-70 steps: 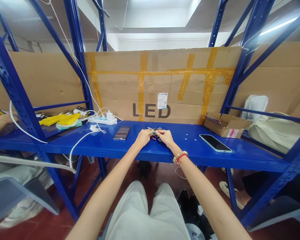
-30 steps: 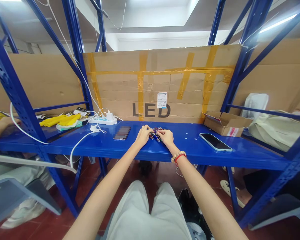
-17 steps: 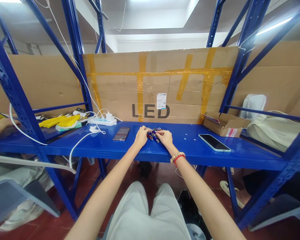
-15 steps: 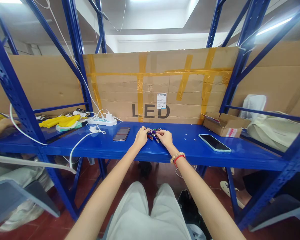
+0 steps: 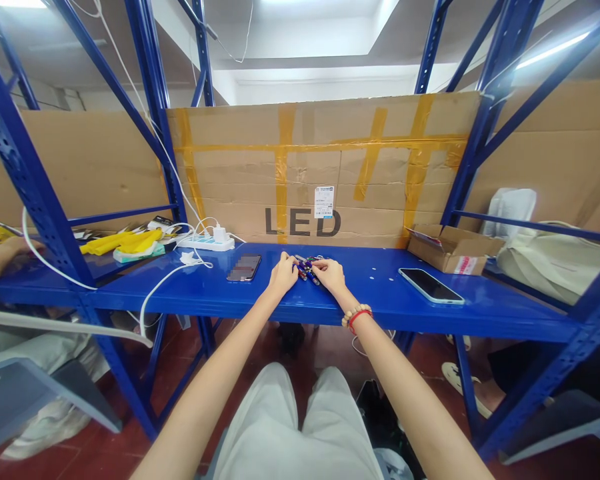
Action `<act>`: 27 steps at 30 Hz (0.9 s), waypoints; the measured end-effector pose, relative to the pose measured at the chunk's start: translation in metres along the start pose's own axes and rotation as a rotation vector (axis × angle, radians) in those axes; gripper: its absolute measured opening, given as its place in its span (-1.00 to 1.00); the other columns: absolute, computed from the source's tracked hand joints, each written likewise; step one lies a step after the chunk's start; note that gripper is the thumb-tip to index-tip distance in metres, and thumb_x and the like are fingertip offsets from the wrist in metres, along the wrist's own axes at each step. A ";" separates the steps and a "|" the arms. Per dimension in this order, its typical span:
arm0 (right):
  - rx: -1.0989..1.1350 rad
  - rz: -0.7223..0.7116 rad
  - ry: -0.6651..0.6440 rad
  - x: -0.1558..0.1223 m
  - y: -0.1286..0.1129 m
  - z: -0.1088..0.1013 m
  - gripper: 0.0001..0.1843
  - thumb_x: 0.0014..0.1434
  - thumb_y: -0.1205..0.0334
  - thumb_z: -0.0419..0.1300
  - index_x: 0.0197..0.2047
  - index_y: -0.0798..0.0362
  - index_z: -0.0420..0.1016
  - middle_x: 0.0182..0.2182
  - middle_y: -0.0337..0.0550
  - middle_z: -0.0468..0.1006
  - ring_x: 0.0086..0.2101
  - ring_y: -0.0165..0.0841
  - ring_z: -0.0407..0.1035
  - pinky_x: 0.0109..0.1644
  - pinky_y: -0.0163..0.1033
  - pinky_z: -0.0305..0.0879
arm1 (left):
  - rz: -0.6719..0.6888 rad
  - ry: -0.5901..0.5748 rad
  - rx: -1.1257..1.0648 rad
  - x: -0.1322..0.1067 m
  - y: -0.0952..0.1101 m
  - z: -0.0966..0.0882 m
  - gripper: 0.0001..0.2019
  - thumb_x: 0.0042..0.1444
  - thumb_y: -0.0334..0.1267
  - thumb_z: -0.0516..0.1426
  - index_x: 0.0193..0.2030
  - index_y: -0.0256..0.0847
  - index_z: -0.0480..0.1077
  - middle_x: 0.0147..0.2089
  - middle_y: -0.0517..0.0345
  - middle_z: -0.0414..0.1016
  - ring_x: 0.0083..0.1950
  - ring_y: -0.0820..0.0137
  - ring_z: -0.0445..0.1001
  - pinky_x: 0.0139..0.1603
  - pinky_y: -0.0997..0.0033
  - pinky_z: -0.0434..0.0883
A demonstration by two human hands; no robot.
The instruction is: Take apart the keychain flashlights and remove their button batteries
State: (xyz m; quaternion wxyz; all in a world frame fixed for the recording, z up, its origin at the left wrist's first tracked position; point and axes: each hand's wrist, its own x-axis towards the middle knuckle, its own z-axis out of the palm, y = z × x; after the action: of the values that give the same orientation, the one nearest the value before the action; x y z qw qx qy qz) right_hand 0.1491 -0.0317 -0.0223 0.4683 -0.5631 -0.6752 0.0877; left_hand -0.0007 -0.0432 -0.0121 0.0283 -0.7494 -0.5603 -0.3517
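A small cluster of slim, pen-like pieces (image 5: 307,269), dark blue with red and silver bits, lies on the blue metal tabletop (image 5: 365,290). From its left side my left hand (image 5: 283,273) closes on the pieces with curled fingers. My right hand (image 5: 331,274) grips them from the right, fingertips pressed inward. The two hands are only a few centimetres apart, and their fingers hide part of the cluster. A beaded bracelet and a red cord (image 5: 357,317) circle my right wrist. Left of my hands lies a dark phone (image 5: 244,268).
A light-edged phone (image 5: 431,285) and an open cardboard box (image 5: 452,250) sit to the right. At the left are a power strip (image 5: 207,243), white cables and yellow gloves (image 5: 125,241). A cardboard panel (image 5: 230,180) stands behind. Another person's hand (image 5: 10,253) shows at far left.
My fingers have shifted very slightly at the cluster. Both hands stay in the same place, and the surroundings look unchanged.
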 end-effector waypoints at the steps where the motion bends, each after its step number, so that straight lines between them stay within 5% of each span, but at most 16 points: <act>1: -0.009 -0.004 -0.005 -0.001 -0.001 -0.001 -0.79 0.00 0.24 0.17 -0.31 0.03 0.62 -0.31 -0.14 0.61 -0.32 -0.31 0.46 -0.27 -0.30 0.34 | -0.005 -0.003 -0.005 0.000 0.002 -0.001 -0.82 0.14 -0.37 -0.04 -0.23 -0.19 0.37 -0.09 0.04 0.29 -0.17 0.33 0.46 -0.18 0.36 0.41; 27: -0.068 -0.010 -0.007 0.004 0.009 0.005 -0.70 0.10 0.20 0.06 -0.45 0.08 0.59 -0.45 -0.14 0.59 -0.36 -0.30 0.43 -0.34 -0.33 0.23 | -0.022 -0.066 -0.003 0.000 0.005 -0.005 -0.79 0.14 -0.37 -0.07 -0.26 -0.14 0.38 -0.10 0.13 0.33 -0.12 0.37 0.44 -0.14 0.40 0.38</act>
State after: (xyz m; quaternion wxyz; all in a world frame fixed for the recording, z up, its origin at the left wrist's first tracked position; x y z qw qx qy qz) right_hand 0.1517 -0.0233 -0.0282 0.4471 -0.5751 -0.6820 0.0645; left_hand 0.0016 -0.0477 -0.0069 0.0045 -0.7545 -0.5685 -0.3278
